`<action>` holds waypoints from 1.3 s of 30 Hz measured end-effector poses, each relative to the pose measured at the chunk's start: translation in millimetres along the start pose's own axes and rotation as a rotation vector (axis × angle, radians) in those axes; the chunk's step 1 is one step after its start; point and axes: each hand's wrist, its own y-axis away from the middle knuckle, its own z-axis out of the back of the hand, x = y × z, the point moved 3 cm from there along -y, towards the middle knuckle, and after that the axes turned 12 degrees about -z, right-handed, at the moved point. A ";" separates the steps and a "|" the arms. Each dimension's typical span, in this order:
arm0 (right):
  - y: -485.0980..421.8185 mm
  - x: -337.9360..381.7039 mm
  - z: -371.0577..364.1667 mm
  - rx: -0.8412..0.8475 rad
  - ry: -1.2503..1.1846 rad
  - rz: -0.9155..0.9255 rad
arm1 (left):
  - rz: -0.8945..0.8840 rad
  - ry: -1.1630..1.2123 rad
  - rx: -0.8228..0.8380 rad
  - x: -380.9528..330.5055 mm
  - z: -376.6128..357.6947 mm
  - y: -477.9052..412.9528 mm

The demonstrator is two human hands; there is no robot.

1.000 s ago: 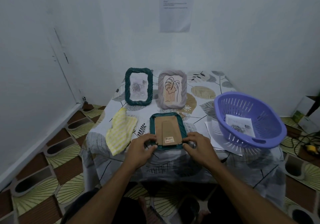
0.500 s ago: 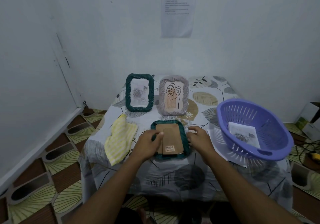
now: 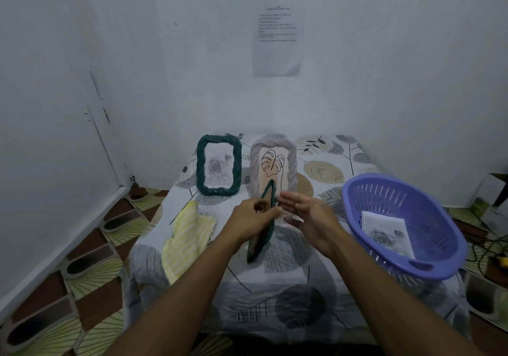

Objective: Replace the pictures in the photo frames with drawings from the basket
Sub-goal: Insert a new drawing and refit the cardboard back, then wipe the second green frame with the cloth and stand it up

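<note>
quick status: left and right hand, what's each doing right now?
Left hand: grips the dark green photo frame, held edge-on above the table.
Right hand: open, fingers straight, beside the frame, holding nothing.

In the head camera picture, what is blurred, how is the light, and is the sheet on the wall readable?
Head view: dim, bluish light; the left hand, the right hand and the held green frame are motion-blurred; the purple basket looks fairly sharp; the sheet on the wall is too soft to read.
</note>
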 end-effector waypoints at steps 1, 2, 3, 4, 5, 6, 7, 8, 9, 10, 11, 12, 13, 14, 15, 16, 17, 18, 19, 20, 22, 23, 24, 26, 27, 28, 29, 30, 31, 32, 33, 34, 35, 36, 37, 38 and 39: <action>1.7 4.8 -1.3 0.000 0.008 0.017 | 0.008 0.009 -0.009 -3.4 1.9 -1.3; 3.8 8.8 -0.9 -0.030 0.016 0.038 | -0.002 -0.005 -0.024 -7.5 4.5 -1.0; 4.9 11.0 1.3 -0.096 0.025 0.062 | -0.016 -0.028 -0.054 -8.9 7.3 -0.8; 4.8 11.3 4.8 -0.188 0.052 0.082 | -0.023 -0.034 -0.097 -8.0 10.9 0.4; 4.4 8.7 9.3 -0.274 0.094 0.095 | -0.013 -0.001 -0.149 -5.4 15.1 3.0; 3.1 3.7 13.8 -0.333 0.138 0.088 | 0.004 0.087 -0.208 -0.4 19.6 5.5; 3.1 -2.5 15.8 -0.348 0.155 0.060 | 0.025 0.222 -0.258 4.7 22.5 7.9; 1.7 -10.6 16.3 -0.331 0.138 0.012 | 0.058 0.370 -0.295 8.0 22.9 11.7; 0.5 -18.3 14.8 -0.292 0.085 -0.042 | 0.095 0.514 -0.317 10.5 20.6 15.4; 0.3 -25.4 11.3 -0.239 0.015 -0.094 | 0.127 0.631 -0.325 12.9 17.5 20.2; 2.5 -29.8 5.5 -0.179 -0.069 -0.130 | 0.151 0.711 -0.331 16.6 14.9 24.3; 3.1 -32.9 1.0 -0.144 -0.140 -0.145 | 0.167 0.741 -0.337 20.5 13.3 27.8; 2.8 -35.7 -1.3 -0.137 -0.189 -0.141 | 0.167 0.715 -0.342 26.4 14.0 30.2; 1.8 -37.5 -1.3 -0.152 -0.208 -0.127 | 0.146 0.598 -0.339 31.7 18.0 32.1; 0.7 -39.0 -0.6 -0.171 -0.213 -0.116 | 0.106 0.414 -0.333 37.3 24.6 33.4; -0.5 -40.1 0.4 -0.193 -0.195 -0.108 | 0.056 0.213 -0.330 42.7 32.9 34.8; -0.9 -40.8 0.4 -0.207 -0.172 -0.101 | 0.007 0.027 -0.343 46.5 42.4 36.3; -2.1 -42.2 0.9 -0.225 -0.148 -0.102 | -0.033 -0.146 -0.380 50.4 52.6 37.3; -3.2 -43.8 0.3 -0.237 -0.135 -0.105 | -0.059 -0.309 -0.436 54.0 63.6 37.6; -4.5 -45.3 -0.4 -0.249 -0.131 -0.108 | -0.047 -0.459 -0.484 59.8 74.0 36.9; -7.4 -47.5 -1.2 -0.269 -0.126 -0.105 | 0.114 -0.645 -0.490 77.1 94.2 30.8; -7.6 -47.6 -1.4 -0.278 -0.110 -0.103 | 0.231 -0.664 -0.454 85.5 102.5 27.9; -7.7 -47.8 -0.9 -0.289 -0.087 -0.101 | 0.338 -0.655 -0.409 94.2 108.3 25.8; -6.1 -48.1 -0.6 -0.302 -0.046 -0.094 | 0.427 -0.614 -0.310 105.8 112.5 23.6; -5.0 -48.0 -0.5 -0.307 -0.037 -0.089 | 0.377 -0.589 -0.281 107.7 112.7 21.7; -4.8 -47.8 0.0 -0.309 -0.032 -0.079 | 0.281 -0.551 -0.278 105.5 111.2 20.3; -4.9 -47.4 0.2 -0.309 -0.032 -0.066 | 0.171 -0.499 -0.280 100.1 108.7 19.5; -6.0 -47.0 0.6 -0.310 -0.029 -0.055 | 0.071 -0.452 -0.286 92.3 105.3 18.9; -6.0 -45.7 -0.1 -0.312 -0.022 -0.042 | -0.012 -0.409 -0.294 81.5 100.7 18.0; -6.4 -44.8 -1.3 -0.312 -0.013 -0.030 | -0.082 -0.365 -0.307 67.5 94.4 16.9; -5.9 -43.9 -3.3 -0.308 -0.007 -0.021 | -0.139 -0.328 -0.313 53.3 86.5 15.8; -5.9 -44.0 -5.0 -0.304 0.001 -0.014 | -0.187 -0.307 -0.296 43.3 76.6 14.0; -4.4 -43.7 -7.4 -0.297 0.010 -0.004 | -0.228 -0.293 -0.263 36.3 64.2 12.8; -3.1 -44.0 -9.5 -0.293 0.018 0.007 | -0.250 -0.280 -0.215 33.6 50.6 12.0; -1.0 -44.1 -11.5 -0.289 0.020 0.017 | -0.261 -0.279 -0.157 33.9 36.8 11.4; 0.2 -45.2 -12.8 -0.288 0.020 0.023 | -0.275 -0.306 -0.099 36.3 23.5 11.1; 1.0 -46.1 -13.4 -0.290 0.023 0.028 | -0.293 -0.348 -0.047 39.4 11.6 11.1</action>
